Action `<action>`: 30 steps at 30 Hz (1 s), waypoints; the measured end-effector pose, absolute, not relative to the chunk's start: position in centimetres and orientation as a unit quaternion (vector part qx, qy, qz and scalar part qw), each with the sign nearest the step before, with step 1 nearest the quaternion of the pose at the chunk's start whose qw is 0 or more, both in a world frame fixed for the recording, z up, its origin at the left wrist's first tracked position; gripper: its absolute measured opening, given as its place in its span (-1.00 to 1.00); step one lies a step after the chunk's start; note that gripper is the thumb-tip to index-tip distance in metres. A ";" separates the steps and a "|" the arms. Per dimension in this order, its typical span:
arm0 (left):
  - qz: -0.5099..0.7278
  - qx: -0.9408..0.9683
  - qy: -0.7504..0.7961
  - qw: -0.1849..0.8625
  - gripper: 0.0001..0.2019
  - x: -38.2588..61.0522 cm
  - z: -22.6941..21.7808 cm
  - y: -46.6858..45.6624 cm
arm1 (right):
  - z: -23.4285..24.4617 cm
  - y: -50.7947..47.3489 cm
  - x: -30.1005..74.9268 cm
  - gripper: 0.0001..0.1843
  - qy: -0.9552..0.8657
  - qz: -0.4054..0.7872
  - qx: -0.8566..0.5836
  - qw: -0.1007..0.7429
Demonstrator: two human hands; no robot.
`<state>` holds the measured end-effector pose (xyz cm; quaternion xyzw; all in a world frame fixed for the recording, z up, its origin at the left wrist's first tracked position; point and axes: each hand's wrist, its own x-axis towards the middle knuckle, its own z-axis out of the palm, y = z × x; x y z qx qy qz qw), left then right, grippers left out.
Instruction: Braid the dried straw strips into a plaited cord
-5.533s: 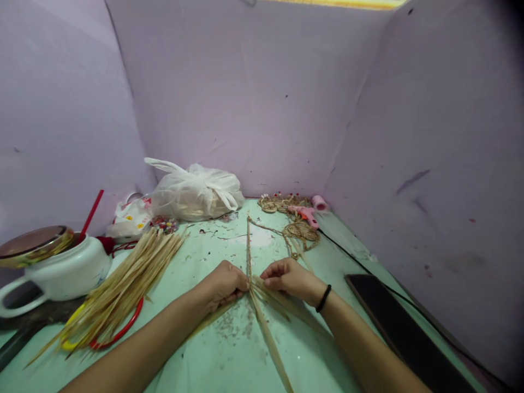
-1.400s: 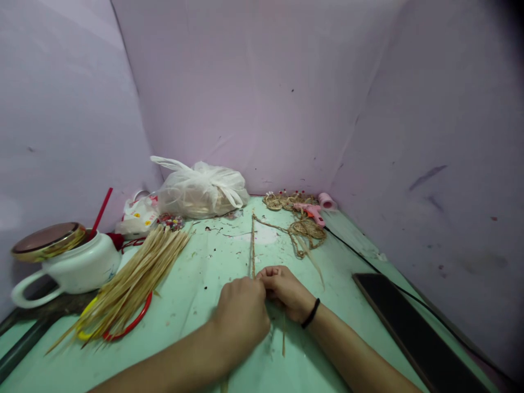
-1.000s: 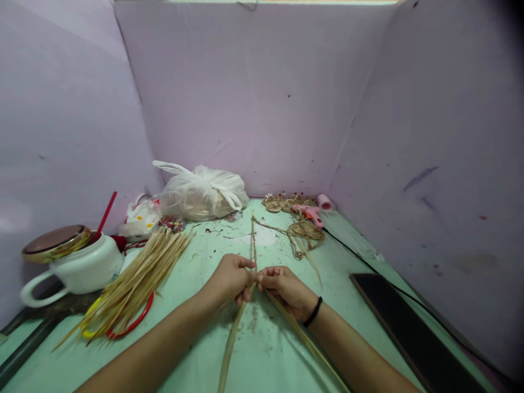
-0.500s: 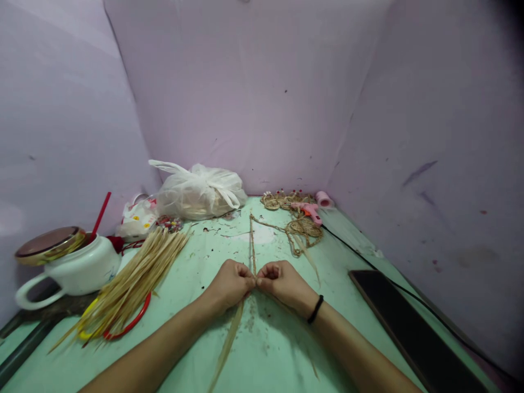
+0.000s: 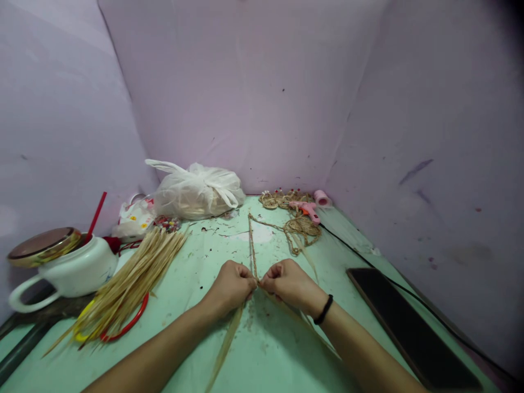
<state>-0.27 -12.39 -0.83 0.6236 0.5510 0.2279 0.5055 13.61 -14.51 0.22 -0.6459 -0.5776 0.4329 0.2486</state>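
Observation:
My left hand and my right hand meet fingertip to fingertip over the middle of the green table, both closed in a pinch. Between them is the near end of a thin tan twisted cord, which runs straight away from me and then bends right into a loose coil. From under my left hand a flat dry fibre strip trails towards me. Another pale fibre strip passes out beneath my right hand and wrist. The exact grip at the fingertips is too small to make out.
A bundle of dry fibre strips lies at left beside a white pot with a handle. Behind are a knotted white plastic bag and a pink glue gun with a black cable. A dark flat slab lies at right.
My right hand has shifted slightly to the right, opening a small gap between the hands. More of the strip beneath my right wrist shows. The view has moved a little.

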 end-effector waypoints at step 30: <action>0.233 0.558 0.470 0.643 -0.92 -1.5 -0.5 -11.5 | -1.1 -14.7 11.5 -0.90 -0.482 0.544 -0.587 0.357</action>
